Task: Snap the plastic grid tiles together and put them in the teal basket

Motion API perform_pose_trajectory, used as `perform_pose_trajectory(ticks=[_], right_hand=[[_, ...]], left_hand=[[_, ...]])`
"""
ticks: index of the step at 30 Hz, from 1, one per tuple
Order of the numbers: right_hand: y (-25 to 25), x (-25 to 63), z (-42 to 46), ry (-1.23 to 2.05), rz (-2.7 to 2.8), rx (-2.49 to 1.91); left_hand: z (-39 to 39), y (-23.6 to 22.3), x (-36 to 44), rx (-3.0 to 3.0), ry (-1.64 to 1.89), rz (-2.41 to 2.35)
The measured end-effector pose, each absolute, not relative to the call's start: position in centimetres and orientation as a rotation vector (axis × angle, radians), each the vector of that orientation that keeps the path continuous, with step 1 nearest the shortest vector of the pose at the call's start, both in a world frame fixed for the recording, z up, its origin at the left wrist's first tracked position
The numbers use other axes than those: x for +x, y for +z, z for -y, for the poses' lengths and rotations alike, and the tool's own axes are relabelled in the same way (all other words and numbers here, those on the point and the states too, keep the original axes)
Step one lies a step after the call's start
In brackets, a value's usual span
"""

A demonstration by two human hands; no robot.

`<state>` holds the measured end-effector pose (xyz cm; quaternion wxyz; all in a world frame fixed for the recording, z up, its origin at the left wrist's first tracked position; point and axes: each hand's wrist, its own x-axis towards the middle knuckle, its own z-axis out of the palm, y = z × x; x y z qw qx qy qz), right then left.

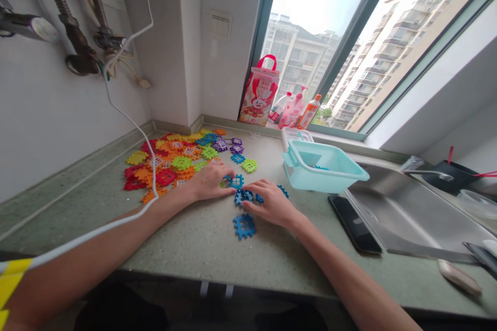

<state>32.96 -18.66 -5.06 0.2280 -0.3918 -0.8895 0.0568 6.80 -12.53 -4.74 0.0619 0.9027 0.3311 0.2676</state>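
Note:
My left hand (213,181) pinches a light-blue interlocking plastic tile (236,181) with a window-like cutout, its fingers and thumb at the tile's left side. My right hand (272,201) closes its thumb and fingers around the right side of a darker blue tile (244,197), which lies just in front of the first one; whether the two are joined I cannot tell. Nearer to me lies a single blue square tile (244,226) with notched edges. More blue tiles are partly hidden behind my right hand, one showing its edge (283,191).
A heap of red, orange, yellow, green and purple tiles (166,176) covers the counter's left. A turquoise bin (324,178) holds some blue pieces. A phone (354,223) lies beside the sink (411,212). A white cable (132,121) hangs across my left arm. Bottles (292,111) line the sill.

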Motion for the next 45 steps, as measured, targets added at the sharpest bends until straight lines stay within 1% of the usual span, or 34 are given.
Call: perform_pose_trajectory(ticks=[8,11,18,24,31,35,41,45], right_hand=[[-4.8,33.0,18.4,0.200,2.488,-1.043],[-4.7,33.1,18.4,0.209,2.478,-1.043],[-4.1,33.1,18.3,0.201,2.439,-1.064],[-4.5,32.0,18.0,0.148,2.372,-1.196],[-4.6,30.8,18.2,0.141,2.344,-1.322],[-4.4,31.3,17.9,0.154,2.403,-1.256],[-4.5,32.9,17.5,0.269,2.468,-1.055],[-4.8,33.3,17.5,0.302,2.455,-1.023]], left_hand=[[12.1,-3.6,6.1,2.669,0.952,-1.224],[11.4,-3.2,5.0,2.692,0.909,-1.257],[10.0,-3.7,3.7,2.747,0.790,-1.161],[9.4,-4.2,3.7,2.736,0.809,-1.189],[9.0,-4.5,3.7,2.714,0.711,-1.163],[9.2,-4.2,3.9,2.722,0.709,-1.165],[10.0,-3.7,4.1,2.761,0.627,-1.217],[10.7,-3.3,4.5,2.784,0.579,-1.237]])
